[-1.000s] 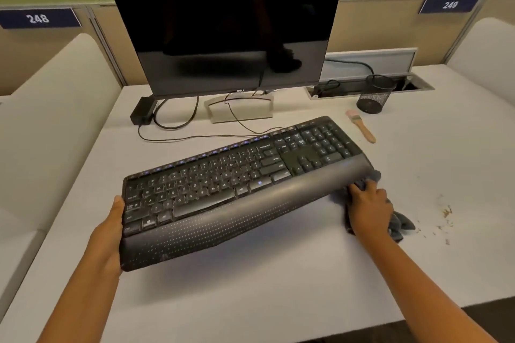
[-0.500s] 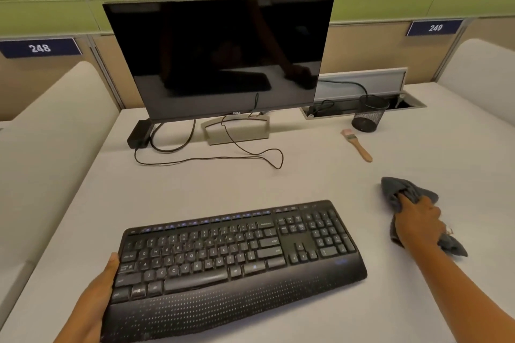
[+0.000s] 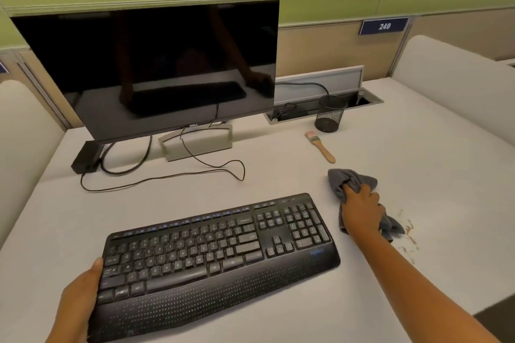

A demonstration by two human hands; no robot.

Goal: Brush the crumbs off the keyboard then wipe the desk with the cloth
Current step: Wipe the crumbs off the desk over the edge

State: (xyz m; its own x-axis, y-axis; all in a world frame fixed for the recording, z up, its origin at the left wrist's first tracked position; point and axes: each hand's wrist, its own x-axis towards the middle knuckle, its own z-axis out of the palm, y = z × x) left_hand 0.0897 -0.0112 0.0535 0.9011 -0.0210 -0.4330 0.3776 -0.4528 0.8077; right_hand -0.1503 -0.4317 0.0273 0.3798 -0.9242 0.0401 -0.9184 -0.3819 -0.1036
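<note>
Crumbs point(image 3: 409, 234) lie scattered on the surface point(image 3: 418, 175) just to the right of your right hand point(image 3: 362, 210), so the coming wipe turns on that one direction: the mess sits rightward and slightly toward you from the cloth point(image 3: 352, 181). Your right hand is clearly the nearer one; its fingers are curled over the bunched grey cloth, pressing it down, with a tail of fabric trailing out on the crumb side and nearly touching the specks. Your left hand point(image 3: 79, 301) is well apart from the crumbs, gripping the left end of the keyboard point(image 3: 217, 256) with the thumb on top. The keyboard's long axis runs left to right, tilted a little with its right end farther from you, and that end sits just beside your right wrist. The brush point(image 3: 320, 146) lies beyond the cloth, untouched, its handle pointing toward you. I judge the wipe is under way, with the crumb patch not yet cleared.
</note>
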